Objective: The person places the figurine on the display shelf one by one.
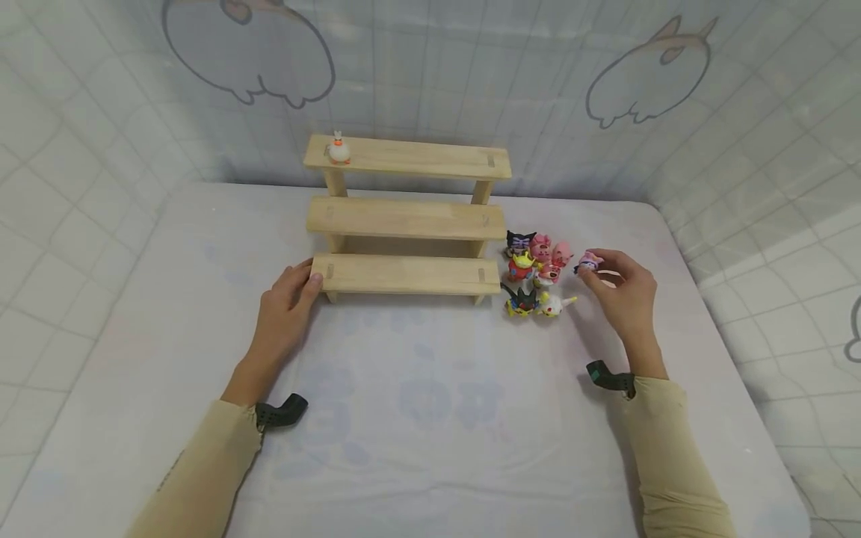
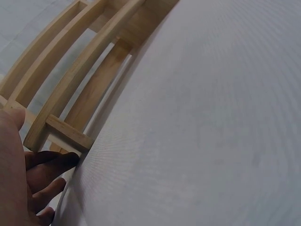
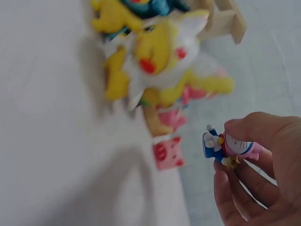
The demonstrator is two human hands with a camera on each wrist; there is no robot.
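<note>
One small pink, blue and white plastic-looking figurine [image 1: 588, 262] is pinched between thumb and fingers of my right hand [image 1: 622, 290], right of centre in the frame, beside a cluster of multicoloured toy figurines [image 1: 546, 274]. My left hand [image 1: 281, 306] grips the left end of the lowest board [image 1: 406, 274] of the pale three-tier wooden stand [image 1: 406, 218], at upper centre. Step in hand, by my judgement: figurine pick-up; the next move likely calls for a firm pinch, a lift and a leftward transfer to the stand, kept braced.
</note>
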